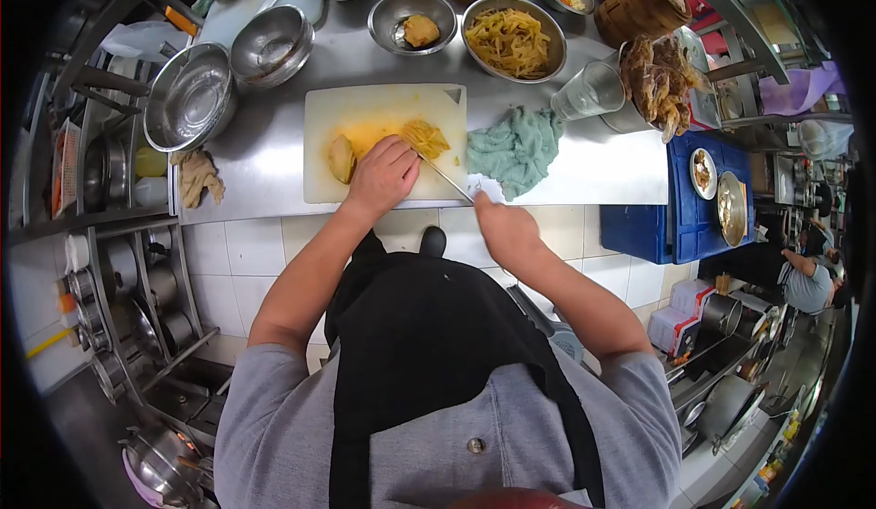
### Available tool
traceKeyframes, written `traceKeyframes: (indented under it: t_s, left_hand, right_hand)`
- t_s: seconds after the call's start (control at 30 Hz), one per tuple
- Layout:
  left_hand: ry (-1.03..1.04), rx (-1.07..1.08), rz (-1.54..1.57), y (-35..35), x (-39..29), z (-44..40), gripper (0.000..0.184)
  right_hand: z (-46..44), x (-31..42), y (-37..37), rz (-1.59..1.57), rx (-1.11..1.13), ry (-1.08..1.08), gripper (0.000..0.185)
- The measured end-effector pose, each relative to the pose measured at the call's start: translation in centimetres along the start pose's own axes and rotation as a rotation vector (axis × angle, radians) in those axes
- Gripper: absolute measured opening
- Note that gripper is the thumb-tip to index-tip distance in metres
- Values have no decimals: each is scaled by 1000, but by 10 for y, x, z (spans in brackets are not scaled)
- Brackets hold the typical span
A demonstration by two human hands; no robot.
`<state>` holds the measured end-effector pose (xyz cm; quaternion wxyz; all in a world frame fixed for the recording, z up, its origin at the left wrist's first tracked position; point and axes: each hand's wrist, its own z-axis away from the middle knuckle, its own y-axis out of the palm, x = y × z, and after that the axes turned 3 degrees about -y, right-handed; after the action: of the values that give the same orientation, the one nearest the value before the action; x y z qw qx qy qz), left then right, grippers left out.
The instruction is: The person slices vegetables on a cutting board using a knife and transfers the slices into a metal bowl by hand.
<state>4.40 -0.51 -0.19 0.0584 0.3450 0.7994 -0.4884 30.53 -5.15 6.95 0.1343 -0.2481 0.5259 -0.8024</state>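
Note:
My right hand [505,229] is closed round the handle of a kitchen knife [444,177], whose blade slants up and left over the white cutting board [319,112]. My left hand [385,173] rests on the board with its fingers curled together beside the blade, holding down yellow vegetable that is mostly hidden beneath them. Thin yellow vegetable strips [427,139] lie in a pile just past the knife tip. An uncut yellowish vegetable piece [341,159] sits left of my left hand. The middle of the board is stained yellow.
A green cloth [517,149] lies right of the board, near a clear plastic cup [589,92]. Behind stand a bowl of yellow strips [511,42] and a bowl with one yellow piece [421,31]. Metal bowls [192,97] crowd the left; browned meat [659,80] sits right.

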Motion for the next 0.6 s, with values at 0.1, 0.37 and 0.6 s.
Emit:
traceKeyframes:
  t_s: [0.1,0.37,0.6]
  left_hand:
    - [29,-18,-18,-5,-3,-1,16]
    - [21,-10,-50,-8,-4,3,14]
    - [10,-15,-17,-3,-2,6,16]
  right_hand:
    - [45,-7,-11,10,129,47,24]
    - [-4,9,-17,8,42,9,23]
    - [-10,16,-10,-10,49,37,19]
